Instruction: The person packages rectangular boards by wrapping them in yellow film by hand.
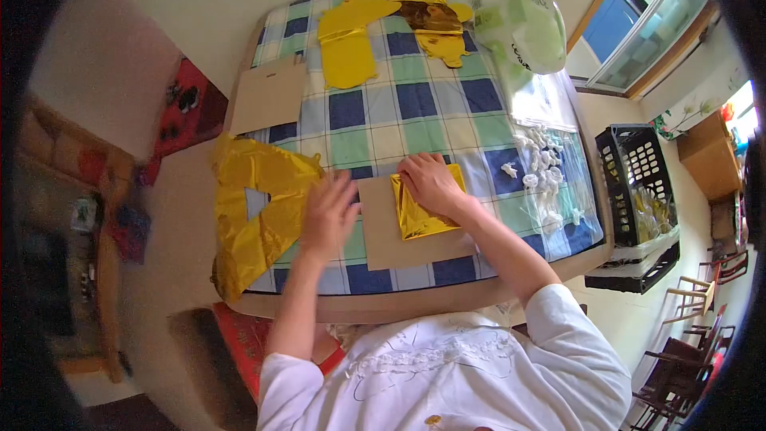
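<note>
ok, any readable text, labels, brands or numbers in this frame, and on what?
No text here can be read.
Plastic bag: dark print, too blurred to read.
Red item at the left: black marks, too blurred to tell if they are letters.
Folded gold foil, cardboard sheet: no print visible.

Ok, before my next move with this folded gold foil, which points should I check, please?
1. Right hand presses flat on the folded gold foil: ok.
2. Foil rests on the cardboard sheet: ok.
3. Left hand touching something: cannot tell, blurred.
4. Large gold balloon fully on the table: not ok, overhangs the edge.
5. Small white pieces apart from the cardboard: ok.
</note>
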The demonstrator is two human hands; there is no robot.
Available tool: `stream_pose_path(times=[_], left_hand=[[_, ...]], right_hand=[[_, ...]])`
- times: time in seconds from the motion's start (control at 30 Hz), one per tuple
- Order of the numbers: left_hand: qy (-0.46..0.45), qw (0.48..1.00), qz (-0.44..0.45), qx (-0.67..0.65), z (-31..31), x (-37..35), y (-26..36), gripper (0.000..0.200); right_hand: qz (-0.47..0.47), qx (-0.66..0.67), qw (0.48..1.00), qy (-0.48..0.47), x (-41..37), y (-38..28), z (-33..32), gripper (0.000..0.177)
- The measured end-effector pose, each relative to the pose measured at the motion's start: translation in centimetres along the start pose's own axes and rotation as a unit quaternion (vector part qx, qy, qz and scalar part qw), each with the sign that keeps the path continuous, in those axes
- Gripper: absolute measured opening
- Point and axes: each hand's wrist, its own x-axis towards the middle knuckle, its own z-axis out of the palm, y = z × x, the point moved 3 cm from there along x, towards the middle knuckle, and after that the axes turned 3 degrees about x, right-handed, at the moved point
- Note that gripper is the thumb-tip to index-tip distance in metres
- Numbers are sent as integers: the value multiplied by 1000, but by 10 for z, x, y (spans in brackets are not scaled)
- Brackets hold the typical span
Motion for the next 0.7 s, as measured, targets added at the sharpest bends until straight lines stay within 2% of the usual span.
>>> stream_pose_path(times=[0.03,0.13,0.23,0.37,0.47,0.57,0.7], left_hand=[[3,999,39,11,15,11,18,41],[-2,1000,23,-12,45,32,45,42],[-27,999,-12,-21,65,30,42,42],[-3,1000,5,11,72,23,43,41],[-10,1000,7,13,73,24,41,43],[-7,1000,-1,4,74,23,42,42],[30,999,-10,-43,69,30,42,37]], right_hand=[[0,-3,1000,1,0,1,0,14],[-4,-43,999,5,-1,0,0,14],[-9,-44,999,4,0,2,0,13],[17,-25,999,-17,-2,0,-6,17],[19,-25,994,104,-15,6,-28,18],[136,29,971,193,-46,33,-50,20],[223,55,956,182,-67,49,-53,19]])
